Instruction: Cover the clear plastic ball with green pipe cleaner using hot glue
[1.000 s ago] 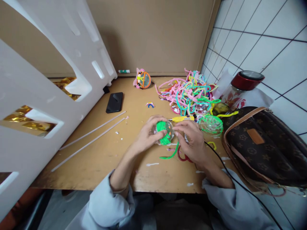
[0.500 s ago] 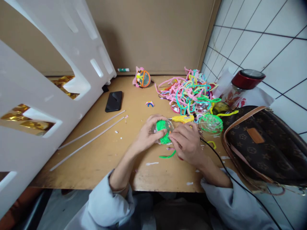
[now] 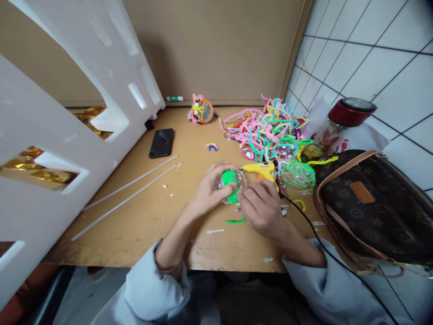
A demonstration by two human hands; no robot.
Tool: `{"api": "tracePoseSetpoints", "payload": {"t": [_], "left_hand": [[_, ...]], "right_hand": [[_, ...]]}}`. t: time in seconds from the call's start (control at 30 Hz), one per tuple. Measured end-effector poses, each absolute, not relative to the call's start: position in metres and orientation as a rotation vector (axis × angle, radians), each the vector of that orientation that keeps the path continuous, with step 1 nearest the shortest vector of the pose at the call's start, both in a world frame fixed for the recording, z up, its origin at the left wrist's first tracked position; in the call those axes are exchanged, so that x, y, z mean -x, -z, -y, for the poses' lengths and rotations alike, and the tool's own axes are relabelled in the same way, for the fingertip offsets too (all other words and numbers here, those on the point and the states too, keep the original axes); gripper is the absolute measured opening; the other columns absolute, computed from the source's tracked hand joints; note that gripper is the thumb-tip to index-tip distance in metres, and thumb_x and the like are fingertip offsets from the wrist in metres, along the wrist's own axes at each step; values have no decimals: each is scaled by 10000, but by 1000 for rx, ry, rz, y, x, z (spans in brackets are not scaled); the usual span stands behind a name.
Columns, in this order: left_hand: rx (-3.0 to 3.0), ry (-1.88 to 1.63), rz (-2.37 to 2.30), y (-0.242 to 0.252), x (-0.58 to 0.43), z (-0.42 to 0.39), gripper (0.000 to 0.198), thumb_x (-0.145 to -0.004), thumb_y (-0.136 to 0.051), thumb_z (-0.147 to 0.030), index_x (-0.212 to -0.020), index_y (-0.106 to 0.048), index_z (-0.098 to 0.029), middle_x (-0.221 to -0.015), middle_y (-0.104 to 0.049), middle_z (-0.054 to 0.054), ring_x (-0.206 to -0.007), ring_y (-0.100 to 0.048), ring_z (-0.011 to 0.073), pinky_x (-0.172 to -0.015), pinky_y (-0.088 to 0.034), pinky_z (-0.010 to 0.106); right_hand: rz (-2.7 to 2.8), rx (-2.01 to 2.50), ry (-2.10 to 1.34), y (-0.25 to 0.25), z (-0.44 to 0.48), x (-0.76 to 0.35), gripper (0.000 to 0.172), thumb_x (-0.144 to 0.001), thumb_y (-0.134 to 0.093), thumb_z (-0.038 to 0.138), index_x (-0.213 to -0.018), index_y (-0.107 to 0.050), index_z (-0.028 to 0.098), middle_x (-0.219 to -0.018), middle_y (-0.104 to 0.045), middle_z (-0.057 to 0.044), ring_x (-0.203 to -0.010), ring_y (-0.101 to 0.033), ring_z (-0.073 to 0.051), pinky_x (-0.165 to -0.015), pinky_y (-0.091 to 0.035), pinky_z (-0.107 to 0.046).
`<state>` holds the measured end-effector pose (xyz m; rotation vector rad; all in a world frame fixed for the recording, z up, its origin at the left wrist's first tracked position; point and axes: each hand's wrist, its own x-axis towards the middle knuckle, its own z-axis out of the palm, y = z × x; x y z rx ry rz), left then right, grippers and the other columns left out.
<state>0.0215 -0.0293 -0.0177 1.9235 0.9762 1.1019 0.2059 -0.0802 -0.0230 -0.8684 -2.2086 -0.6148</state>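
A clear round plastic shell, its middle covered with bright green pipe cleaner (image 3: pixel 229 179), is gripped by my left hand (image 3: pixel 210 188), thumb across the front. My right hand (image 3: pixel 260 206) is at the shell's right edge, fingertips pinched together; whatever they hold is hidden. Just beyond my right fingers lies a yellow hot glue gun (image 3: pixel 260 168), nozzle pointing left behind the shell. Below the shell a loose green pipe cleaner piece (image 3: pixel 234 221) rests on the table. Another clear shell with green strands (image 3: pixel 298 176) sits to the right.
Tangled colourful pipe cleaners (image 3: pixel 267 128) lie at the back right, near a red-lidded bottle (image 3: pixel 352 113) and brown handbag (image 3: pixel 361 198). Glue sticks (image 3: pixel 125 203), a phone (image 3: pixel 161 143), a rainbow piece (image 3: pixel 212 146) and a pink-and-orange figure (image 3: pixel 202 110) are leftward. A black cord (image 3: pixel 314 230) passes my right arm.
My right hand has shifted slightly down and left, its fingers drawn in, so more of the glue gun shows. My left hand and the shell stay nearly in place.
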Motion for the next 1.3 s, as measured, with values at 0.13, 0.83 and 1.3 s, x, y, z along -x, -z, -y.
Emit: {"api": "tracePoseSetpoints", "payload": {"t": [0.13, 0.83, 1.3], "left_hand": [[-1931, -1104, -966, 18, -22, 29, 319, -822, -648, -280, -1134, -638, -216, -1209, -609, 89, -1176, -576, 244, -1072, -439, 433], [-2039, -1077, -905, 17, -17, 26, 425, -770, -704, -265, -1182, -604, -226, -1206, -608, 79, -1194, -557, 259, -1065, -438, 441], [-2041, -1069, -918, 21, -18, 26, 440, -770, -698, -297, -1191, -592, -226, -1222, -589, 86, -1198, -557, 258, -1060, -447, 439]], "right_hand": [[2199, 902, 687, 23, 82, -202, 241, -921, -493, 109, -762, -640, 216, -743, -638, -30, -803, -553, -199, -791, -395, -387], [2074, 851, 704, 25, 77, -204, 137, -907, -580, 83, -813, -634, 167, -669, -623, -4, -737, -541, -156, -764, -381, -351], [2031, 844, 547, 25, 75, -204, 116, -896, -580, 123, -802, -606, 186, -705, -641, -6, -688, -544, -143, -743, -381, -345]]}}
